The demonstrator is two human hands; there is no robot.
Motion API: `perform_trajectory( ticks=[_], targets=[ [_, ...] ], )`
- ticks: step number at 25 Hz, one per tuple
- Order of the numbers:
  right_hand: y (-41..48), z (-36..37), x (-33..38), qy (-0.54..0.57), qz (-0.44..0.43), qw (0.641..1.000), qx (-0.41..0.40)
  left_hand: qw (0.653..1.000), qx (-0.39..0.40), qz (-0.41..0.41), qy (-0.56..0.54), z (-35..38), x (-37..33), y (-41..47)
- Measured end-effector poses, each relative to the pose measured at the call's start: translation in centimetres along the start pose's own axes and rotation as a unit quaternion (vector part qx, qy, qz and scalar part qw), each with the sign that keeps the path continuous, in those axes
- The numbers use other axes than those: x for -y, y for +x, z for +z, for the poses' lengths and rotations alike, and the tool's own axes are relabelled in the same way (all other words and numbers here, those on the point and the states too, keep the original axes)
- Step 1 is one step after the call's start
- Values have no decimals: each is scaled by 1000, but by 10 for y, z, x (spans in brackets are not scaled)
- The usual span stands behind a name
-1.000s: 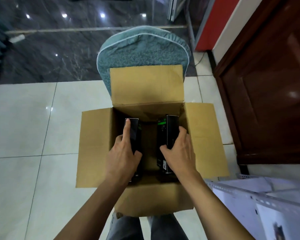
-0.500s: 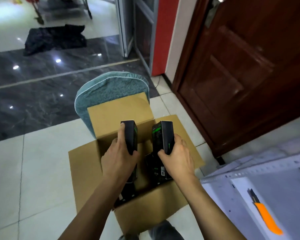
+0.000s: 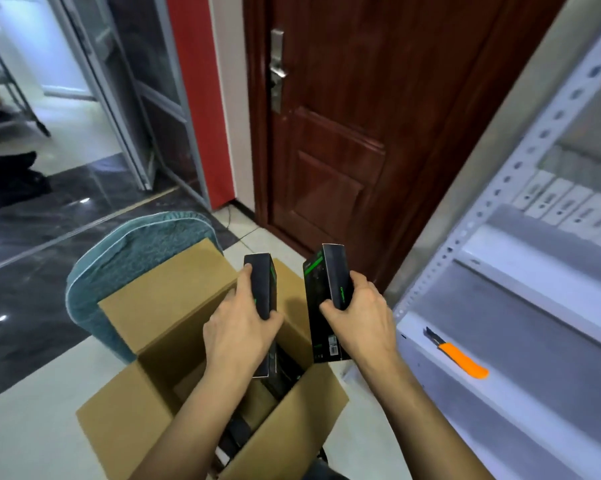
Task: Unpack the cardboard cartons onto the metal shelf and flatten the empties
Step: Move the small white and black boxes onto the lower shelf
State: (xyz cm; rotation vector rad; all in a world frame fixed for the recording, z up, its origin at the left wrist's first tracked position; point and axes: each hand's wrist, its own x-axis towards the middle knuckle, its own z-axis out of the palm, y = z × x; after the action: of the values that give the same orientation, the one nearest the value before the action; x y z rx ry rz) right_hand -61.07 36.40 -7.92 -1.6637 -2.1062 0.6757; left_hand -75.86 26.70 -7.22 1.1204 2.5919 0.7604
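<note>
You are unpacking the carton [image 3: 136,427], left hand [image 3: 238,336] gripping the left box [image 3: 259,282], right hand [image 3: 359,322] gripping the right box [image 3: 333,275]; both are likely going onto the shelf [image 3: 520,317] next.

Orange knife [image 3: 460,358] on the metal shelf [image 3: 541,393]; white boxes [image 3: 569,207] one tier up

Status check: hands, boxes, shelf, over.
Left hand grips left black box, right hand grips right black box. Both above open carton. Orange knife lies on metal shelf.
</note>
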Motion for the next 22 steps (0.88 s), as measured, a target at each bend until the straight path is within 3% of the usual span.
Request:
perform_trajectory(
  ticks=[14, 22],
  targets=[
    [-65, -104, -85, 36, 135, 976, -167, 978, 97, 182, -35, 32, -102, -49],
    [-94, -164, -153, 45, 185, 956, -223, 960, 115, 254, -35, 61, -180, -95]
  ],
)
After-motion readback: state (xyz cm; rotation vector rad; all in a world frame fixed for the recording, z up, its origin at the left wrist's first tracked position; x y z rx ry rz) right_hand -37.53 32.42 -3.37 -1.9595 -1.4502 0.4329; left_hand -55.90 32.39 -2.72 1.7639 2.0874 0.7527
